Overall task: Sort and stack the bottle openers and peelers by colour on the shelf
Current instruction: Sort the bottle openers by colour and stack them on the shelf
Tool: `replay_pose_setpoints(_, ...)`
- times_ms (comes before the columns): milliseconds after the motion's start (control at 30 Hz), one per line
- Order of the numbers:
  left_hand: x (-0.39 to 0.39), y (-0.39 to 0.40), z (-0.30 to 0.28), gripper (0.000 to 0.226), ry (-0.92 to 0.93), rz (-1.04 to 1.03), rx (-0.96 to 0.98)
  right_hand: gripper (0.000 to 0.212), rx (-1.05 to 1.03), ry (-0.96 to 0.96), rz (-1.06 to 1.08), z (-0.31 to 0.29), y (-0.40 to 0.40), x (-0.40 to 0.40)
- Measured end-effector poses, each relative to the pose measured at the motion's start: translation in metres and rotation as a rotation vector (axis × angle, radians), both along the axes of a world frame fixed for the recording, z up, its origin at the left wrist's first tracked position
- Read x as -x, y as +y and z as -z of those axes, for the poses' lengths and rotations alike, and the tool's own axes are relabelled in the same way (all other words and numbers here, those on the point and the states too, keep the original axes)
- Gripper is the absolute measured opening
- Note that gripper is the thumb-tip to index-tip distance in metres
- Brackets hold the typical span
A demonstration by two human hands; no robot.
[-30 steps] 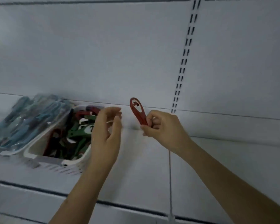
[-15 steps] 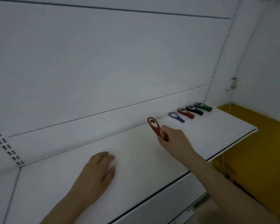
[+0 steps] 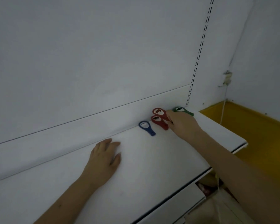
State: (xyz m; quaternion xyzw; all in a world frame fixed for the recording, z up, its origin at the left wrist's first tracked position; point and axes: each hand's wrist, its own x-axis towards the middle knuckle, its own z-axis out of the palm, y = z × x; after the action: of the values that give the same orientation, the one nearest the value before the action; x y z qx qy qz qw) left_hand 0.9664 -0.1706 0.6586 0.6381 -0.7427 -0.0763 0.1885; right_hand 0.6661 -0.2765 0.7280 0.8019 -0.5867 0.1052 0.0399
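1. A white shelf [image 3: 152, 167] runs along a pale back wall [image 3: 87, 54], with a slotted upright [image 3: 199, 50] at about one o'clock and a yellow floor [image 3: 257, 135] off at three o'clock; the openers sit in a row against the wall, apparently so each colour gets its own spot.
2. The left hand [image 3: 103, 159] lies flat at six o'clock, fingers relaxed and holding nothing, probably as a brace for the reach.
3. The right hand [image 3: 183, 125] reaches to two o'clock, fingers curled, pinching the handle of the upper red opener [image 3: 158, 112].
4. That opener hovers just above the lower red opener [image 3: 158, 121], likely to stack red on red.
5. A blue opener [image 3: 146, 127] lies just beside them at nine o'clock; a green opener [image 3: 182, 110] is at three o'clock, partly hidden.
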Motion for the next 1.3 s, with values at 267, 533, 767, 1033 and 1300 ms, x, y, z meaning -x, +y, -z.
replay_pose_setpoints(267, -0.004, -0.004, 0.008, 0.062, 0.030, 0.004, 0.048, 0.030, -0.060, 0.091, 0.017, 0.010, -0.027, -0.010)
replay_pose_setpoints(533, -0.006, -0.006, 0.010, 0.060, 0.054, 0.004, 0.065, 0.024, 0.059, -0.009, -0.016, 0.014, -0.028, -0.013)
replay_pose_setpoints(767, -0.007, -0.005, 0.010, 0.061, 0.056, -0.002, 0.058, 0.027, 0.102, 0.000, -0.015, 0.027, -0.037, -0.020)
replay_pose_setpoints(1033, -0.006, -0.005, 0.010, 0.059, 0.048, -0.004, 0.060, 0.037, 0.080, -0.108, 0.045, 0.028, -0.046, -0.032)
replay_pose_setpoints(1300, -0.007, -0.005, 0.010, 0.058, 0.045, -0.002, 0.061, 0.037, 0.086, -0.253, 0.135, 0.030, -0.041, -0.028)
